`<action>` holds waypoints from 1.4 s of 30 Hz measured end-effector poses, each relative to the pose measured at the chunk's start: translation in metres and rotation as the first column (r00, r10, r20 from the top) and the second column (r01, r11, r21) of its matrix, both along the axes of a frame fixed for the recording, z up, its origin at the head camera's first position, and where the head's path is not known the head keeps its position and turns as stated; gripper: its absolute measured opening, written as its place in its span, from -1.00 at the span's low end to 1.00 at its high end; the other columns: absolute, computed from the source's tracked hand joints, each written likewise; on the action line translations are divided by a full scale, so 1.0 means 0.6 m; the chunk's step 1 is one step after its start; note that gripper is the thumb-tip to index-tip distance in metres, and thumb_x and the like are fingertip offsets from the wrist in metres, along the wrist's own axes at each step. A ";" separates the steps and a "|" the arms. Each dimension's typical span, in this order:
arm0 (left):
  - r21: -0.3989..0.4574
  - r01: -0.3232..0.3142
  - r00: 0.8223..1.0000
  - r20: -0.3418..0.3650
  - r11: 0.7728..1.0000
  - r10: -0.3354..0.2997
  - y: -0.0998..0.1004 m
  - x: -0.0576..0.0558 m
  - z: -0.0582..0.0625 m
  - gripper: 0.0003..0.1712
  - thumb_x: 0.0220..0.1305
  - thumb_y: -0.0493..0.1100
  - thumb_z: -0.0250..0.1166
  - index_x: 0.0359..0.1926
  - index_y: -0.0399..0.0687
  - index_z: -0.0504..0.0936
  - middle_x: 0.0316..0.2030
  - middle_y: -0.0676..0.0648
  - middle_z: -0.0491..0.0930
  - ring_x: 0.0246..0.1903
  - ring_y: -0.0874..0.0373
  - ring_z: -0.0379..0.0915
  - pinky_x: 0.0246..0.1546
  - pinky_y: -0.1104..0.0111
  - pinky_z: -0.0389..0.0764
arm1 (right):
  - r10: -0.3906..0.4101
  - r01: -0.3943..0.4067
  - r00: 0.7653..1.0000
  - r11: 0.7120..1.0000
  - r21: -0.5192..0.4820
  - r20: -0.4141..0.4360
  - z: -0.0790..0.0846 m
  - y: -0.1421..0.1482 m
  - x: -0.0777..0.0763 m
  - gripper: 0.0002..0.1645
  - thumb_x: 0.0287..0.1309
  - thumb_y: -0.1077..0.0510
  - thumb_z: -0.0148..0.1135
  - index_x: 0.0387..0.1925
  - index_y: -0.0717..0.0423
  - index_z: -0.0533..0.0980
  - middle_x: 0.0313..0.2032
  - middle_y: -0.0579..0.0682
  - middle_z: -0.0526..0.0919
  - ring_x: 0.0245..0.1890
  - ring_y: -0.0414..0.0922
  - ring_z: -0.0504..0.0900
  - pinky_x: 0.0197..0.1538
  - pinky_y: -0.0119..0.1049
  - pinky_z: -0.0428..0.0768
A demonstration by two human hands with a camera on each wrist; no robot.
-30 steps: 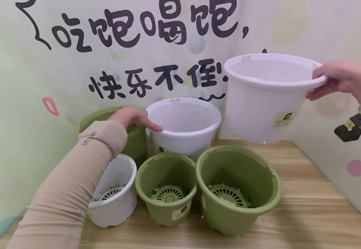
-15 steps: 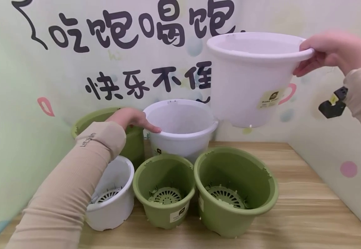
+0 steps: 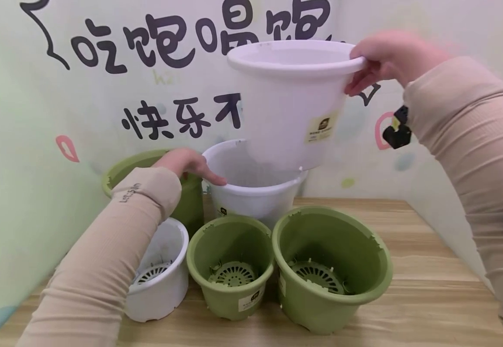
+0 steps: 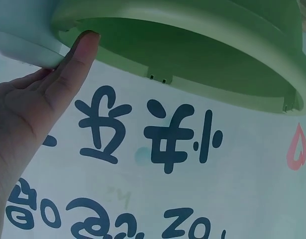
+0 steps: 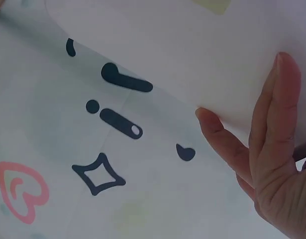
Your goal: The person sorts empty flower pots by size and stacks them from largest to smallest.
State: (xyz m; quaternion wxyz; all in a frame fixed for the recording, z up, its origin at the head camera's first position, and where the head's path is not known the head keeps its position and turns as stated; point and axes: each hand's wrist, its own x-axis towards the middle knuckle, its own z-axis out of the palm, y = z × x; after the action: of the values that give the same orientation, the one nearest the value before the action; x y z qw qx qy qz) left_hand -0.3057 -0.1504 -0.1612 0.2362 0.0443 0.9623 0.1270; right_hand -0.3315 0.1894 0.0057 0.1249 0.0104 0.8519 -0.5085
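In the head view, my right hand [image 3: 390, 60] holds a white plastic flowerpot [image 3: 288, 111] up by the right side of its rim. Its base overlaps the opening of a second white flowerpot [image 3: 253, 200] standing at the back. From the right wrist, the fingers [image 5: 284, 99] lie along the held pot's pale wall [image 5: 192, 55]. My left hand [image 3: 186, 164] grips the left rim of the standing white pot, the thumb on top. Seen from the left wrist, the hand [image 4: 38, 109] sits between that pot and a large green flowerpot [image 4: 192, 22], a fingertip overlapping the green rim.
Along the front of the wooden table [image 3: 429, 289] stand a small white pot [image 3: 160, 294], a small green pot [image 3: 231, 294] and a larger green pot [image 3: 320, 308], with slotted bases inside. Behind, a printed wall cloth [image 3: 182, 82] hangs close to the back row.
My right hand has carried the white flowerpot left and upward, from the right side to above the standing white pot. The left hand has stayed at that pot's rim.
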 end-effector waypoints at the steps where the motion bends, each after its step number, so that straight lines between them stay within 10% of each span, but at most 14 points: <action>1: 0.003 -0.011 1.000 0.000 1.000 0.011 0.001 0.002 0.001 -0.01 0.04 0.32 0.22 0.22 -0.33 0.16 0.24 -0.27 0.17 0.18 -0.17 0.18 0.17 0.10 0.32 | -0.006 0.006 1.000 1.000 -0.018 0.004 -0.002 -0.013 0.000 -0.78 0.23 0.32 -0.20 -0.09 0.16 0.26 -0.56 0.10 0.60 -0.52 0.04 0.66 -0.27 -0.13 0.65; 13: -0.010 -0.092 0.996 0.018 0.996 0.093 0.006 0.003 0.008 0.08 0.00 0.36 0.22 0.27 -0.33 0.09 0.26 -0.29 0.13 0.17 -0.21 0.20 0.14 0.11 0.36 | 0.008 -0.006 0.998 0.999 0.035 -0.055 -0.054 -0.111 0.002 -0.72 0.20 0.36 -0.21 -0.05 0.22 0.26 -0.59 0.08 0.56 -0.60 0.03 0.66 -0.30 -0.13 0.65; 22: 0.034 -0.118 0.993 0.023 0.992 0.117 0.009 0.009 0.007 0.09 -0.03 0.34 0.27 0.28 -0.31 0.09 0.28 -0.27 0.12 0.19 -0.21 0.17 0.16 0.09 0.33 | 0.038 -0.036 0.999 0.995 0.089 -0.025 -0.126 -0.115 -0.004 -0.47 0.23 0.31 -0.14 0.24 0.28 0.12 -0.20 0.17 0.44 -0.58 -0.04 0.66 -0.25 -0.17 0.64; 29: 0.042 -0.113 0.993 0.017 0.993 0.113 0.009 0.007 0.009 0.05 0.01 0.31 0.25 0.28 -0.29 0.08 0.27 -0.27 0.13 0.16 -0.21 0.19 0.13 0.10 0.36 | 0.054 -0.054 0.998 0.998 0.023 0.010 -0.178 -0.109 -0.014 -0.79 0.13 0.41 -0.21 -0.17 0.38 0.27 -0.50 0.16 0.51 -0.64 0.00 0.63 -0.33 -0.13 0.65; 42: 0.051 -0.048 0.999 0.027 0.998 0.046 0.008 0.004 0.003 -0.02 0.08 0.25 0.23 0.32 -0.21 0.05 0.31 -0.26 0.07 0.21 -0.18 0.13 0.15 0.09 0.34 | 0.133 -0.132 0.987 0.991 -0.019 0.090 -0.262 -0.099 -0.038 -0.87 0.08 0.43 -0.25 -0.27 0.36 0.19 -0.58 0.16 0.52 -0.64 -0.02 0.62 -0.37 -0.19 0.65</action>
State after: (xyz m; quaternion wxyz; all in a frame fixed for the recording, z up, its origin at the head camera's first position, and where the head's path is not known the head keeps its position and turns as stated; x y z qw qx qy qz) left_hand -0.3035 -0.1457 -0.1592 0.2442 0.0261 0.9564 0.1580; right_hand -0.3541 0.1299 -0.1515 0.1971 -0.0238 0.8408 -0.5036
